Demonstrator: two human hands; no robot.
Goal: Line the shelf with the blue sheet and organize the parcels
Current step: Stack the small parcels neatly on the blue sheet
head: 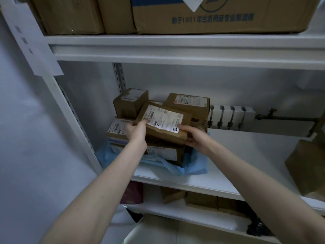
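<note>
Brown cardboard makes up the flat parcel (163, 123) we hold in both hands just above the crumpled pale blue sheet (193, 166). Its long axis runs left to right from one hand to the other, dipping a little to the right. Its broad face, with a white shipping label, tilts up toward us.

Our left hand (136, 132) grips the parcel's left end, thumb on the label's corner and fingers curled underneath. Our right hand (196, 138) grips the near right corner, thumb on top and fingers wrapped below.

The blue sheet lies at the left end of the white metal shelf (228, 155). On the sheet, right under the held parcel, sits a labelled brown box (165, 153), with a flat labelled parcel (117, 128) at the sheet's left side. Toward the sheet's back stand an upright brown box (130, 103) and a wider brown box (190, 104); we cannot tell whether the sheet reaches under them. Behind the sheet to the right is a white ribbed radiator (232, 117), and well to the right is another brown parcel (306, 166).
</note>
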